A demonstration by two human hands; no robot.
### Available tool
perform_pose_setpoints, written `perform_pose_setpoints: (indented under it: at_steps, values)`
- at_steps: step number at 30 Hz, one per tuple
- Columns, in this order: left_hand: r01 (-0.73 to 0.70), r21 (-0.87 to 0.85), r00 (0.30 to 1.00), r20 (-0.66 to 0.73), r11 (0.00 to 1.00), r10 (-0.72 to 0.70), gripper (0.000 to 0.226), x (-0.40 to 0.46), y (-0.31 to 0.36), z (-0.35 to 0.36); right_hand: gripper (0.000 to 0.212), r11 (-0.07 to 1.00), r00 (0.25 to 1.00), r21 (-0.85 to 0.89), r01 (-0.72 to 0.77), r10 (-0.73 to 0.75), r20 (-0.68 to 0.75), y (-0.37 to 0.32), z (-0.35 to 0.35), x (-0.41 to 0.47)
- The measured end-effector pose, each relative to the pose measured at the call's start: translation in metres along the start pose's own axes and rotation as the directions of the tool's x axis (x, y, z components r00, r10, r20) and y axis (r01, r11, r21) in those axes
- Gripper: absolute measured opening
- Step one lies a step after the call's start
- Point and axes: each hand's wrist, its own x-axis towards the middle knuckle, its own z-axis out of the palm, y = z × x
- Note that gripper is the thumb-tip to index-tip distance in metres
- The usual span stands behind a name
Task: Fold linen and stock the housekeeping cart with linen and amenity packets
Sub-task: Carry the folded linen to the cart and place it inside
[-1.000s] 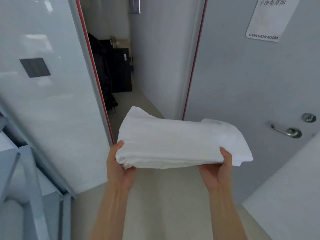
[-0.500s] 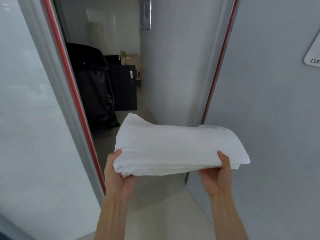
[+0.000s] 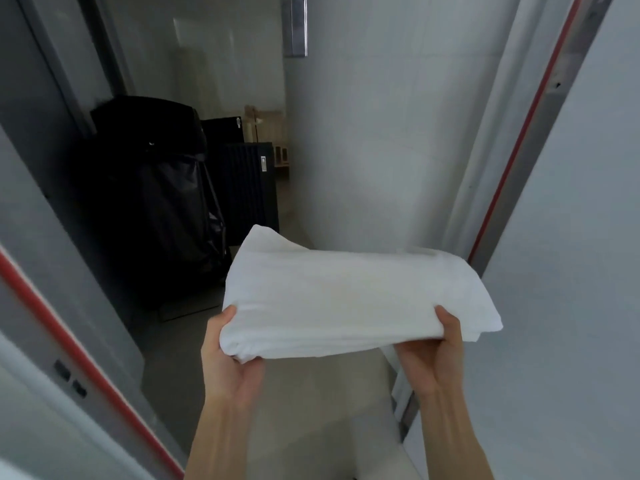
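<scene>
A folded stack of white linen (image 3: 349,296) is held level at chest height in front of me. My left hand (image 3: 232,362) grips its near left corner, thumb on top and fingers underneath. My right hand (image 3: 433,355) grips the near right edge the same way. The linen hides most of the fingers of both hands. No housekeeping cart or amenity packets are in view.
I stand in a doorway with red-edged frames on the left (image 3: 79,348) and on the right (image 3: 512,150). Ahead runs a narrow corridor with a white wall (image 3: 374,140) on the right. A black bagged bin (image 3: 152,195) and a dark ribbed case (image 3: 249,181) stand along the left.
The view has advanced through the doorway into the corridor; the door with the linen room sign has passed out of sight. Both hands keep the same hold on the linen.
</scene>
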Motion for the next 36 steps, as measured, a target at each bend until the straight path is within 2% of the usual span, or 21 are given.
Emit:
perform_pose_setpoints:
  at_steps: [7, 11, 14, 16, 19, 22, 24, 31, 36]
  values:
    - [-0.030, 0.034, 0.998, -0.063, 0.999, 0.032, 0.034, 0.178, -0.006, 0.032, 0.055, 0.995, 0.996, 0.052, -0.085, 0.085, -0.012, 0.033, 0.033, 0.200]
    - [-0.063, 0.067, 0.994, -0.086, 0.996, 0.068, 0.032, 0.262, 0.000, 0.045, 0.053, 0.988, 0.990, 0.073, -0.138, 0.136, 0.024, 0.048, 0.063, 0.290]
    - [-0.077, 0.018, 0.993, -0.083, 0.997, 0.078, 0.031, 0.322, 0.002, 0.051, 0.045, 0.986, 0.987, 0.051, -0.156, 0.154, 0.044, 0.058, 0.081, 0.351]
    - [-0.077, -0.011, 0.994, -0.084, 0.997, 0.076, 0.031, 0.364, -0.001, 0.051, 0.047, 0.986, 0.985, 0.029, -0.167, 0.165, 0.050, 0.068, 0.088, 0.392]
    - [-0.086, -0.019, 0.991, -0.101, 0.996, 0.084, 0.030, 0.431, -0.009, 0.050, 0.054, 0.986, 0.983, 0.009, -0.169, 0.168, 0.070, 0.083, 0.096, 0.457]
    - [-0.072, -0.039, 0.993, -0.099, 0.997, 0.068, 0.027, 0.504, -0.017, 0.052, 0.053, 0.991, 0.984, -0.023, -0.135, 0.137, 0.114, 0.096, 0.108, 0.529]
    - [-0.047, -0.061, 0.995, -0.095, 0.997, 0.041, 0.033, 0.559, -0.019, 0.055, 0.050, 0.991, 0.983, -0.037, -0.131, 0.135, 0.124, 0.106, 0.120, 0.583]
    - [0.006, -0.036, 0.987, -0.162, 0.999, -0.012, 0.024, 0.731, -0.013, 0.076, 0.044, 0.994, 0.988, 0.007, -0.106, 0.104, 0.110, 0.136, 0.160, 0.736]
    - [-0.020, -0.041, 0.989, -0.148, 0.999, 0.014, 0.021, 0.832, -0.009, 0.089, 0.039, 0.993, 0.991, 0.015, -0.118, 0.116, 0.065, 0.158, 0.178, 0.836]
